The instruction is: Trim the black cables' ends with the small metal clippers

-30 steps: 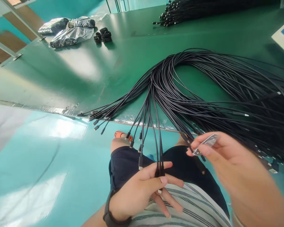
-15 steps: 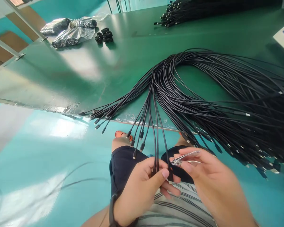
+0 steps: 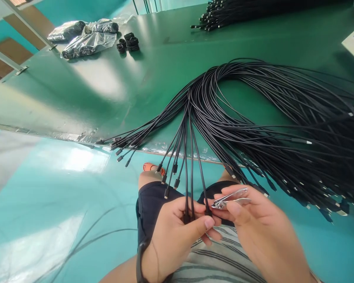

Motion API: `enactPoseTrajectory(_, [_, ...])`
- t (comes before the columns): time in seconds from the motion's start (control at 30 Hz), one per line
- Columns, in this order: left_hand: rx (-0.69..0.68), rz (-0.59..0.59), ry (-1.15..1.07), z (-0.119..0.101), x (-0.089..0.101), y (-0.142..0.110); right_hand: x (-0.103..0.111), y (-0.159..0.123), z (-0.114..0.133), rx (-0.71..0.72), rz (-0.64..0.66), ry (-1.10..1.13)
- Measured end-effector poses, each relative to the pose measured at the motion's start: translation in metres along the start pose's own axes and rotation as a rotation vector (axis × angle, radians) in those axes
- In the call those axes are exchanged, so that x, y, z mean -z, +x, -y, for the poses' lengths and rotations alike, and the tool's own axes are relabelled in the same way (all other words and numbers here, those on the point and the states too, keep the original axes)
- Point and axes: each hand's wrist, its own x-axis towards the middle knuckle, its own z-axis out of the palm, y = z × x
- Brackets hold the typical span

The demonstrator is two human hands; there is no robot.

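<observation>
My left hand [image 3: 185, 232] is closed around the ends of a few black cables [image 3: 191, 173], the thumb pressed over their plugs, which are mostly hidden. In my right hand [image 3: 259, 224] is a silver nail clipper [image 3: 230, 199], held between thumb and fingers. Its jaws point left, right beside the plug of the rightmost held cable. Other loose cable ends with black plugs [image 3: 166, 192] hang over the table edge just left of my hands. The held cables run up into a big bundle of black cables [image 3: 238, 102] on the table.
The green table [image 3: 153, 86] spans the view. Plastic-wrapped black packages [image 3: 88, 44] and small black coils [image 3: 131, 42] lie at the back left. Another cable pile [image 3: 238, 15] lies at the back. Many plugs [image 3: 306, 192] overhang the front edge at right. My legs are below.
My left hand and the held cables have shifted slightly left. The nail clipper's levers are a little closer together, and its jaws stay beside the rightmost held cable.
</observation>
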Motion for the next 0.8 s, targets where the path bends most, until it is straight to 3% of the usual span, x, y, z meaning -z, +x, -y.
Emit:
enactPoseTrajectory(0.33, [-0.028,-0.016,0.064,-0.001,0.003,0.001,-0.006,0.004,0.004,-0.002,0.001,-0.014])
enactPoseTrajectory(0.47, [0.001,-0.004,0.014,0.0,0.004,0.001,-0.005,0.003,0.004,0.037,-0.073,-0.134])
enactPoseTrajectory(0.57, [0.043,0.076,-0.074,0.004,0.008,0.005,-0.003,0.004,0.002,0.036,-0.115,-0.151])
enactPoseTrajectory(0.7, [0.181,0.274,-0.206,0.009,0.014,0.014,0.0,0.004,0.0,0.053,-0.086,-0.04])
enactPoseTrajectory(0.8, [0.168,0.284,-0.179,0.01,0.013,0.015,-0.001,0.004,-0.001,0.032,-0.042,0.009])
